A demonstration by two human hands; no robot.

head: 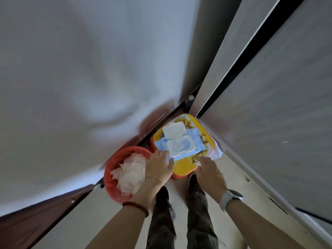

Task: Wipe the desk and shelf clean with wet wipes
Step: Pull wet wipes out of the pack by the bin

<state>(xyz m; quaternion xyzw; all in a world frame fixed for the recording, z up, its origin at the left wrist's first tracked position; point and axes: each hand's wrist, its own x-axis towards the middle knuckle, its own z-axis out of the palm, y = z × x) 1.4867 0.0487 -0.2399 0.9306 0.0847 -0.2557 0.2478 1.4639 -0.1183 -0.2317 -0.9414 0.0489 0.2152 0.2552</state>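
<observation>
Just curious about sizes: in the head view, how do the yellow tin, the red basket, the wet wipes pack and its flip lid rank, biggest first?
1. Yellow tin and red basket: look alike, unranked.
2. Wet wipes pack.
3. Flip lid.

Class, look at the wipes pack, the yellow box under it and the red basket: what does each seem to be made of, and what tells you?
Wipes pack: soft blue plastic film, edges crinkled, with a rigid translucent white plastic flip lid, open.
Yellow box: glossy printed surface with rounded corners, probably tin or plastic; unclear.
Red basket: likely moulded plastic, uniform red with a smooth rim, holding crumpled white wipes.
</observation>
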